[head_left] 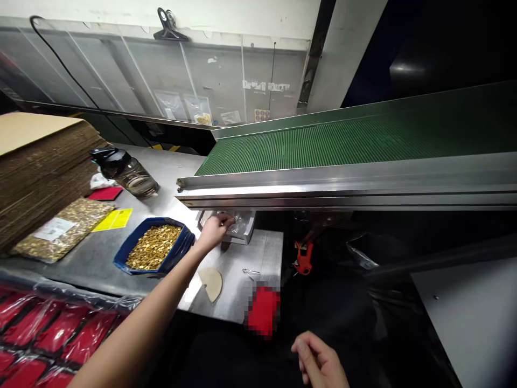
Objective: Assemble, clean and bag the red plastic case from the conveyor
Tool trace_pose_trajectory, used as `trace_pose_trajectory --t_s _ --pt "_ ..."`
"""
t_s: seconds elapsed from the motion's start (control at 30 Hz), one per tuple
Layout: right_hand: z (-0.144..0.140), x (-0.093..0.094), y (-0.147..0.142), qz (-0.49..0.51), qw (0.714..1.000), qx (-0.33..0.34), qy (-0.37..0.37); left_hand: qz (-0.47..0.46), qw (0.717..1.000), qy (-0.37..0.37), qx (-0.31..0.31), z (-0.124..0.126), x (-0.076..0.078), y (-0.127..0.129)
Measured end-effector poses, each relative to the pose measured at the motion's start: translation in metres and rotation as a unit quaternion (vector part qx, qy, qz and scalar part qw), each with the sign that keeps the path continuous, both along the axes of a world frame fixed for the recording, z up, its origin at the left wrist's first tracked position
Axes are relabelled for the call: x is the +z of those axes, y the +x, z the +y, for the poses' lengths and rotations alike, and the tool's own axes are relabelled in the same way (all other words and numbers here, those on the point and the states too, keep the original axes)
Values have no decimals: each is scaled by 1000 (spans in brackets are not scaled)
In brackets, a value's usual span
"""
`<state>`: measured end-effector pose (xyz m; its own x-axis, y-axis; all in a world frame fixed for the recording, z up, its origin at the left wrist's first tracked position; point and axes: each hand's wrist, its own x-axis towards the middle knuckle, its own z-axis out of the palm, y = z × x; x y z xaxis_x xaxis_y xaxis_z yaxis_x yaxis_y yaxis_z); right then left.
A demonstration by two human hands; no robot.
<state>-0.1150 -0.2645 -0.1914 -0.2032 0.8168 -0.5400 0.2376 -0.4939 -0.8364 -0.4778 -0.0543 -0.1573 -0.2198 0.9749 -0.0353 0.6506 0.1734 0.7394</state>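
Observation:
My left hand (215,230) reaches over a small white tray (244,237) under the edge of the conveyor. Its fingers are pinched together above clear plastic pieces (241,222) in the tray; what they grip, if anything, is too small to tell. My right hand (319,360) hangs low at the bottom, fingers curled with the thumb against them, and nothing shows in it. Between the hands lie a beige part-round disc (211,284), small metal pins (250,271) and a blurred red piece (263,311) at the table's front edge.
A blue bin (121,257) of gold-coloured bits stands left of my forearm. Around it are a water bottle (137,177), a yellow slip (113,220), a bag of gold bits (60,237), stacked cardboard (44,167) and red packs (56,334). The green conveyor (307,145) crosses behind; an orange-handled tool (304,260) hangs below.

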Motion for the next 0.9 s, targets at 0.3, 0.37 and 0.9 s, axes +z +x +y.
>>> trace_pose_trajectory --t_s 0.3,0.37,0.9 --pt "75 89 -70 -52 954 74 285 -167 984 65 -25 -113 42 85" --pt "82 93 -81 -33 961 95 257 -206 977 39 -49 -131 45 106" --pt "49 64 -15 -109 982 -32 152 -244 956 -46 -158 -166 15 174"
